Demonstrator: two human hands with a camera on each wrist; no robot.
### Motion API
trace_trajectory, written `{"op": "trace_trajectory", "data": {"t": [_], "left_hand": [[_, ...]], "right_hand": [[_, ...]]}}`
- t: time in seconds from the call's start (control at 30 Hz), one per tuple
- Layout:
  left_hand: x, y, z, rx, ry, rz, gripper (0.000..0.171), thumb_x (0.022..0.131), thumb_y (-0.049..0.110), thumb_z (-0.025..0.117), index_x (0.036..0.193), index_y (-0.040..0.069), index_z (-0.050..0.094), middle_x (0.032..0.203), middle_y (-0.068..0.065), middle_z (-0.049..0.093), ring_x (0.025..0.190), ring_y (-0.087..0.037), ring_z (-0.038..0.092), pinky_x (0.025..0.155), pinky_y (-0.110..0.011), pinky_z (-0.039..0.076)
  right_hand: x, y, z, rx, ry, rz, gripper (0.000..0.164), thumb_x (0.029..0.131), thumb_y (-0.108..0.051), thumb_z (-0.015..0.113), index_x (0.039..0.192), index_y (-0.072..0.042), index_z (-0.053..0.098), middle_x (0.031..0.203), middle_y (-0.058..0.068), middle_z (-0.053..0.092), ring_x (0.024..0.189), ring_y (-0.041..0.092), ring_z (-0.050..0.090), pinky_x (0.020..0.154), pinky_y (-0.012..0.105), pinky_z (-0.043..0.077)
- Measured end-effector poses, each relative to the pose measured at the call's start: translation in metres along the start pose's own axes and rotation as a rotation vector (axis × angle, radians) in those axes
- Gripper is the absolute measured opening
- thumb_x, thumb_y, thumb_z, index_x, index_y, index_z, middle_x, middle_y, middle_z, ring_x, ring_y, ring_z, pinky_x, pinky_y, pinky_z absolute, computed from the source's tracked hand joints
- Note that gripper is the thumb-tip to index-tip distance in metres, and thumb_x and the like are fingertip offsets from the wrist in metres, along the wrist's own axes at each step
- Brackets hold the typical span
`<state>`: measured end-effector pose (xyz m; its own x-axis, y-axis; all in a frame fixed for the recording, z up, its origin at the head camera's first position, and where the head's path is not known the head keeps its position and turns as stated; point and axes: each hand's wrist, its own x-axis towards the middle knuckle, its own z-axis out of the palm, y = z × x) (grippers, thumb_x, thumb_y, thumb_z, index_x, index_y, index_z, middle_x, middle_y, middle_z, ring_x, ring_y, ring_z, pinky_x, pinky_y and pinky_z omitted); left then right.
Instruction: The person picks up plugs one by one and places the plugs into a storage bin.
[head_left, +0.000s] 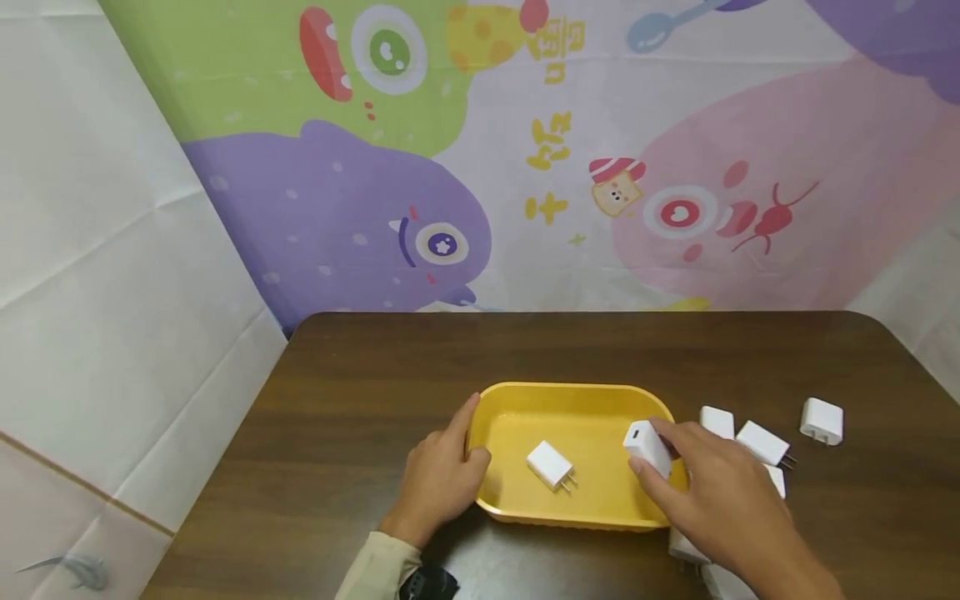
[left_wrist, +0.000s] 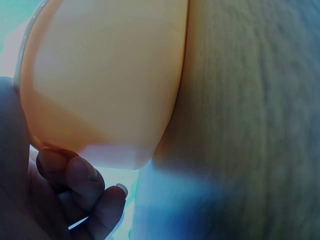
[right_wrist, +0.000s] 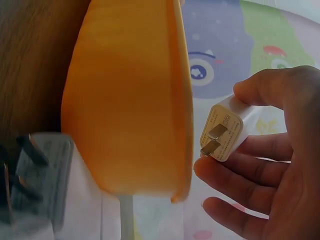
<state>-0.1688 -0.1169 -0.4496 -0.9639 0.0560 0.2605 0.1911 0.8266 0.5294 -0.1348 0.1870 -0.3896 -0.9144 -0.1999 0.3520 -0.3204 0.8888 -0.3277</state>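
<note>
A yellow plastic tray (head_left: 517,425) stands on the table, and one white charger plug (head_left: 550,464) lies on its floor with the prongs toward the lower right. My left hand (head_left: 442,471) grips the tray's left end, thumb over the rim; the left wrist view shows its curled fingers (left_wrist: 85,182) against the tray's wall (left_wrist: 110,75). Over the tray's right side, my right hand (head_left: 723,492) pinches another white charger plug (head_left: 647,448) between thumb and fingers. The right wrist view shows that plug's two metal prongs (right_wrist: 215,137) pointing away from the palm.
Several white charger plugs lie right of the tray, among them one near its corner (head_left: 717,422), one with prongs showing (head_left: 763,442) and one farther right (head_left: 822,421). Others are partly hidden under my right hand. A cartoon-printed cloth (head_left: 525,250) hangs behind the brown table (head_left: 337,467).
</note>
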Motion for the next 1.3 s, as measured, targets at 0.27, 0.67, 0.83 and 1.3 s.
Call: {"op": "trace_trajectory", "data": {"t": [0.27,0.67,0.83,1.3], "left_hand": [[0.0,0.001,0.0,-0.002,-0.01,-0.005,0.065,0.087,0.022,0.06,0.151,0.015,0.048,0.087,-0.01,0.071,0.066,-0.02,0.06,0.064,-0.043,0.049],[-0.002,0.0,0.001,-0.023,-0.02,-0.002,0.065,0.087,0.02,0.06,0.15,0.013,0.047,0.08,-0.006,0.068,0.061,-0.016,0.054,0.062,-0.04,0.047],[0.0,0.0,0.0,-0.018,-0.021,-0.009,0.066,0.087,0.021,0.06,0.151,0.015,0.047,0.081,-0.006,0.069,0.063,-0.017,0.056,0.063,-0.041,0.047],[0.0,-0.001,0.001,-0.008,-0.012,-0.008,0.065,0.087,0.022,0.06,0.151,0.015,0.047,0.085,-0.009,0.071,0.065,-0.02,0.059,0.064,-0.043,0.048]], "right_hand": [[0.004,-0.011,0.005,0.034,-0.027,-0.036,0.049,0.087,-0.042,0.075,0.122,-0.008,0.07,0.111,0.008,0.071,0.091,0.027,0.066,0.078,0.051,0.051],[0.01,-0.021,0.019,0.012,-0.045,-0.131,0.043,0.086,-0.041,0.075,0.119,-0.014,0.071,0.104,-0.004,0.07,0.084,0.017,0.063,0.075,0.045,0.049],[0.015,-0.026,0.027,0.009,0.005,-0.214,0.04,0.083,-0.038,0.077,0.114,-0.013,0.072,0.098,-0.005,0.069,0.082,0.012,0.062,0.071,0.039,0.05],[0.03,-0.044,0.053,-0.012,-0.037,-0.326,0.03,0.081,-0.042,0.078,0.098,-0.017,0.07,0.077,-0.011,0.058,0.063,0.008,0.049,0.062,0.034,0.043]]}}
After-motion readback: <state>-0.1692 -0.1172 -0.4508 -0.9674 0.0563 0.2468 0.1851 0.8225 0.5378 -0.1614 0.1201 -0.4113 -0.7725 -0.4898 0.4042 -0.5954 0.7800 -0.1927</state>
